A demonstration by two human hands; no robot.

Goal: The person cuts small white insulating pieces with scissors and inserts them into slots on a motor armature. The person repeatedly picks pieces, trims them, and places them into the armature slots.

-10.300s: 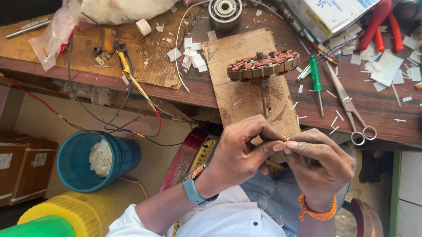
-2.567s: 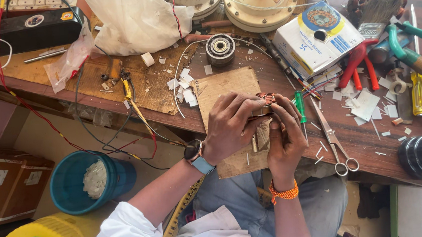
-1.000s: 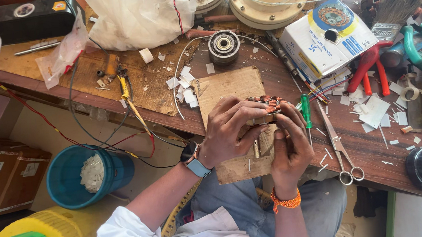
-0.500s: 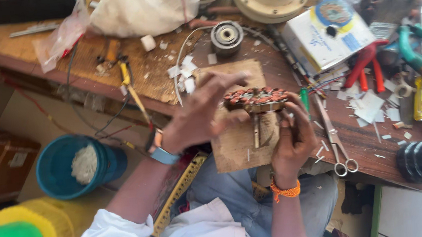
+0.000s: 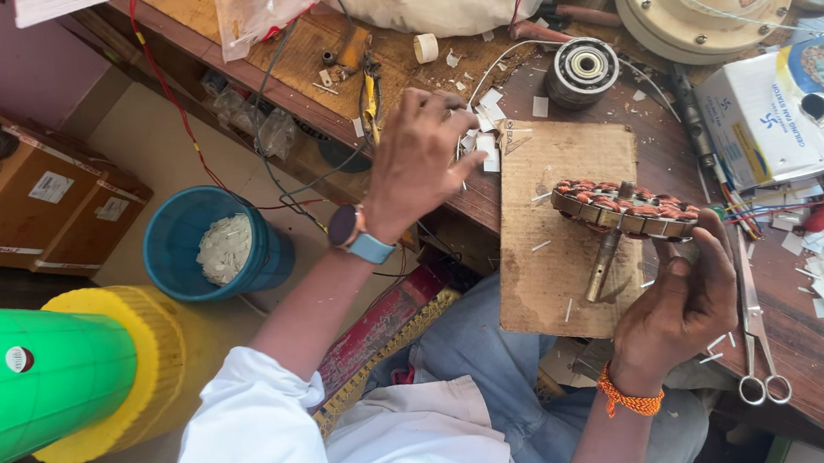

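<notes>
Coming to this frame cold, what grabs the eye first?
The round motor stator with copper windings, held up by the right hand over a worn wooden board at the bench edge. The left hand reaches toward small white paper scraps further back on the bench. At lower left a bright green and yellow drum stands beside a blue bucket.

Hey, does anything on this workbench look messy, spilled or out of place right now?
Yes. Small white paper strips lie scattered over the bench, where the left hand reaches. The wooden board juts past the bench edge. The right hand holds the copper-wound stator tilted on it. Scissors lie near the bench edge.
</notes>
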